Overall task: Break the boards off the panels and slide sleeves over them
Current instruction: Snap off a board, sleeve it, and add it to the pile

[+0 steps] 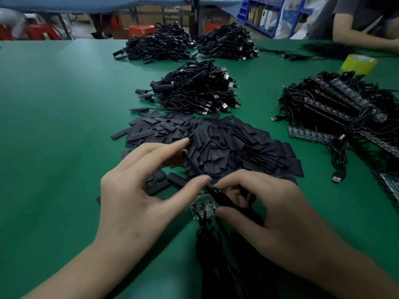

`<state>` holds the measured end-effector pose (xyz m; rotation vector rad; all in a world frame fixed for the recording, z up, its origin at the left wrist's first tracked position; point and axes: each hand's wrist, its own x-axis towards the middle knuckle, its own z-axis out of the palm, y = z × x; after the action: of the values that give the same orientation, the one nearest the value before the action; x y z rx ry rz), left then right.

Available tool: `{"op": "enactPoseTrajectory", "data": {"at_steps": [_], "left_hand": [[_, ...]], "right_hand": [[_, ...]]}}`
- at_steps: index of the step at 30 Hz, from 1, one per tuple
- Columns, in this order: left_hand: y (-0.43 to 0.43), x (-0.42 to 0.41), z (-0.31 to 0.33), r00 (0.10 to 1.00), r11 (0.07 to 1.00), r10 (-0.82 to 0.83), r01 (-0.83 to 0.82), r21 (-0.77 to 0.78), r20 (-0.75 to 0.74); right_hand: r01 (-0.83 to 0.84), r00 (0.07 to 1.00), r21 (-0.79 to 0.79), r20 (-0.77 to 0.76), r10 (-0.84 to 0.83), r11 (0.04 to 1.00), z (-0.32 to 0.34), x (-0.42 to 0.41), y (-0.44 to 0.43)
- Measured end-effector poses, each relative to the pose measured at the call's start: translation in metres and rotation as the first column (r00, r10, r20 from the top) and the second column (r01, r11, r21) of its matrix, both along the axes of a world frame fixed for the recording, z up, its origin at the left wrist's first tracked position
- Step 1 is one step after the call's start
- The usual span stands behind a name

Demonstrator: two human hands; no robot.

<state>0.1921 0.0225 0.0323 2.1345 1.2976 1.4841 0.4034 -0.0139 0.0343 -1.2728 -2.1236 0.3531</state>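
From the head: pinching a black sleeve (pixel 194 167) between thumb and fingers of the left hand (pixel 138 190), tilted down toward the right hand (pixel 272 214). Gripping the small board (pixel 201 210) with curled right fingers, just under the left thumb. Beyond both hands, a pile of sleeves (pixel 226 143); far to the right of the right hand, panels (pixel 336 108).

— How much of the board (pixel 201 209) shows?
— Part only; the right hand (pixel 272 214) and a black sleeve (pixel 193 162) cover its right side. Its markings are too small to read.
— And the panels (pixel 345 108)?
— Cut off by the right edge, half buried under cables (pixel 356 124).
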Motion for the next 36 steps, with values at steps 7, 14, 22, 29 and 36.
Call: {"op": "enactPoseTrajectory", "data": {"at_steps": [7, 14, 22, 29, 36], "left_hand": [[0.009, -0.005, -0.004, 0.997, 0.991, -0.002, 0.012, -0.133, 0.081], [0.005, -0.003, -0.009, 0.905, 0.980, -0.058, -0.030, -0.199, -0.421], [-0.001, 0.000, -0.010, 0.833, 0.955, -0.126, -0.045, -0.294, -0.538], [0.004, -0.003, -0.005, 0.944, 0.828, -0.284, 0.154, -0.539, -0.167], [0.012, -0.005, -0.007, 0.890, 0.601, -0.221, 0.446, -0.663, 0.399]], "right_hand": [[0.061, 0.998, 0.018, 0.022, -0.062, 0.998, 0.002, 0.004, 0.005], [0.252, 0.928, 0.203, 0.226, -0.296, 0.946, 0.058, 0.014, 0.074], [0.193, 0.860, 0.290, 0.409, -0.304, 0.937, 0.121, -0.032, 0.257], [0.185, 0.818, 0.180, 0.516, -0.253, 0.966, 0.116, -0.048, 0.301], [0.087, 0.983, 0.050, 0.155, -0.094, 0.995, 0.075, -0.034, 0.153]]}}
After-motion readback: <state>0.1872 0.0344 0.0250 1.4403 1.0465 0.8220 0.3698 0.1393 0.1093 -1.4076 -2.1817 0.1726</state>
